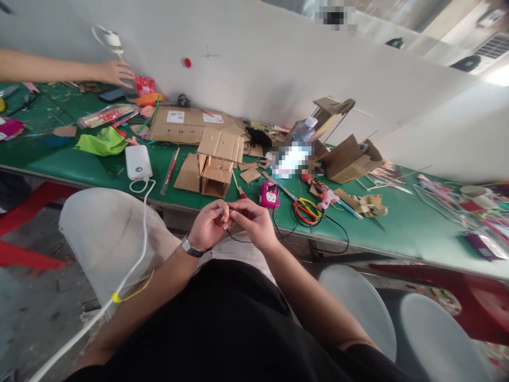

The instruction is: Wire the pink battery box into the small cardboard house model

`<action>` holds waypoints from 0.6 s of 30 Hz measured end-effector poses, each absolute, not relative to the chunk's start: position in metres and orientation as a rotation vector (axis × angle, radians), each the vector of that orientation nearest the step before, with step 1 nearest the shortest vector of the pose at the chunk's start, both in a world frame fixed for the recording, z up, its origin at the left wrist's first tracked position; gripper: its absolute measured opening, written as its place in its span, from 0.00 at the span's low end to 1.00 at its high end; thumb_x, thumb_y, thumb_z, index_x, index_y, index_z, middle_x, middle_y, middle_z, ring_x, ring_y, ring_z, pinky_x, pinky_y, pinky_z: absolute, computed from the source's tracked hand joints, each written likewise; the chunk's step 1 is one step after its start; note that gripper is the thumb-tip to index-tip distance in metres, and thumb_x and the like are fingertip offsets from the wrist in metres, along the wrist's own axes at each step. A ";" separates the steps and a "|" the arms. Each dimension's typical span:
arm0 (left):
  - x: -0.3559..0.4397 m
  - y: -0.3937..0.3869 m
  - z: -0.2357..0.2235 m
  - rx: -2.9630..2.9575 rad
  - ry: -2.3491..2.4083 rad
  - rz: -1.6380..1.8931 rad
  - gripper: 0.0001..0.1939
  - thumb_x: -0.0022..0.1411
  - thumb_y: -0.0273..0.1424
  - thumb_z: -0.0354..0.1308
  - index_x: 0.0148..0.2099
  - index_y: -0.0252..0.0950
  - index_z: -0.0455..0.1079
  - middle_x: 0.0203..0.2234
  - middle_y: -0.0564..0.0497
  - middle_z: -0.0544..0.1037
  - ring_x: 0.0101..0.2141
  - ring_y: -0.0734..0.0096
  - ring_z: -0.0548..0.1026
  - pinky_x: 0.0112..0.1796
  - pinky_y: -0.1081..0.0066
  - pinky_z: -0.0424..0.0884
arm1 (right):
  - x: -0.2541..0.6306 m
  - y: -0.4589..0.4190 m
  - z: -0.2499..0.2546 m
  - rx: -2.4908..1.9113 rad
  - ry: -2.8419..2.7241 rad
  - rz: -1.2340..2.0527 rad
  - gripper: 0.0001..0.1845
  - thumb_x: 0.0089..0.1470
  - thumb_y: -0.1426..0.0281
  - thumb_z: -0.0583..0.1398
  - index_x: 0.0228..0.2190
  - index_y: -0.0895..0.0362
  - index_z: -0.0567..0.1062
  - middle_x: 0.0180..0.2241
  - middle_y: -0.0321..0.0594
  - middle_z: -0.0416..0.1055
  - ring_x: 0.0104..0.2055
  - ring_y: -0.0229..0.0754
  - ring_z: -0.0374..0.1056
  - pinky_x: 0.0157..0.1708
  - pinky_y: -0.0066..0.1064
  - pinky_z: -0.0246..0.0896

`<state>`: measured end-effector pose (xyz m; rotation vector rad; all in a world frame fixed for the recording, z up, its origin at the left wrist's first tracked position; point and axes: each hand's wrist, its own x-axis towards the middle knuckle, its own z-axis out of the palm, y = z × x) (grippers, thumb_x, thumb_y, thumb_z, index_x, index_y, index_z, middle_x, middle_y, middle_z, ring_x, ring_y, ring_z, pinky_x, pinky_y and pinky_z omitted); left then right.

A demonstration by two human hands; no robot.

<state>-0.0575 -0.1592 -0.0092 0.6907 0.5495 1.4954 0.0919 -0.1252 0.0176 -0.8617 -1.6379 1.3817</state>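
My left hand (pixel 209 225), with a metal watch (pixel 192 246) on its wrist, is closed in a pinch above my lap. Against it, my right hand (pixel 254 220) is closed too, thumb and fingertips together. Whatever small thing lies between the fingertips is mostly hidden, and I cannot make it out. A thin black cord (pixel 238 240) hangs just below the fingers. Beyond the hands, on the green table (pixel 175 197), stands a cardboard box structure (pixel 218 159). A pink and white socket block (pixel 269 195) sits right of it, near the table edge.
Orange and yellow-handled scissors (pixel 306 211), a pink glue gun (pixel 328 197) and a cardboard box (pixel 352 159) are to the right. A white power bank (pixel 138 163) trails a white cable (pixel 145 228) across my leg. Another person's hand (pixel 116 72) reaches in at upper left. Grey stools (pixel 360 297) stand at right.
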 end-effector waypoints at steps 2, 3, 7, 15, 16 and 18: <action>-0.057 -0.159 -0.011 0.716 0.548 1.477 0.18 0.59 0.42 0.66 0.28 0.36 0.65 0.20 0.55 0.64 0.20 0.77 0.62 0.25 0.71 0.61 | 0.091 -0.126 0.018 -0.886 -1.577 1.450 0.22 0.53 0.49 0.72 0.40 0.52 0.82 0.39 0.41 0.79 0.38 0.44 0.78 0.39 0.39 0.78; -0.057 -0.160 -0.012 0.727 0.544 1.468 0.18 0.59 0.42 0.67 0.28 0.36 0.65 0.20 0.55 0.64 0.20 0.77 0.63 0.25 0.71 0.61 | 0.091 -0.126 0.019 -0.889 -1.554 1.472 0.22 0.52 0.49 0.72 0.38 0.53 0.82 0.37 0.40 0.79 0.35 0.43 0.77 0.38 0.39 0.78; -0.057 -0.160 -0.014 0.735 0.533 1.451 0.19 0.59 0.43 0.68 0.28 0.36 0.67 0.20 0.55 0.64 0.21 0.77 0.64 0.25 0.72 0.61 | 0.089 -0.128 0.023 -0.910 -1.513 1.510 0.22 0.54 0.49 0.71 0.35 0.53 0.78 0.28 0.36 0.76 0.27 0.40 0.72 0.32 0.36 0.75; -0.055 -0.158 -0.014 0.697 0.656 1.494 0.18 0.59 0.45 0.70 0.36 0.36 0.71 0.28 0.50 0.79 0.22 0.76 0.70 0.23 0.74 0.61 | 0.091 -0.127 0.017 -0.934 -1.405 1.449 0.21 0.58 0.50 0.68 0.37 0.53 0.73 0.25 0.31 0.69 0.25 0.35 0.64 0.26 0.27 0.61; -0.054 -0.157 -0.013 0.692 0.676 1.516 0.19 0.59 0.45 0.70 0.38 0.36 0.71 0.28 0.50 0.79 0.22 0.76 0.71 0.22 0.74 0.61 | 0.092 -0.126 0.016 -0.928 -1.399 1.452 0.20 0.58 0.50 0.68 0.37 0.53 0.73 0.25 0.31 0.68 0.25 0.34 0.63 0.26 0.27 0.60; -0.053 -0.156 -0.014 0.684 0.709 1.554 0.20 0.58 0.46 0.72 0.39 0.36 0.73 0.28 0.51 0.80 0.21 0.77 0.71 0.22 0.75 0.61 | 0.093 -0.125 0.014 -0.924 -1.384 1.450 0.19 0.59 0.51 0.67 0.37 0.53 0.73 0.25 0.31 0.67 0.25 0.35 0.63 0.25 0.27 0.59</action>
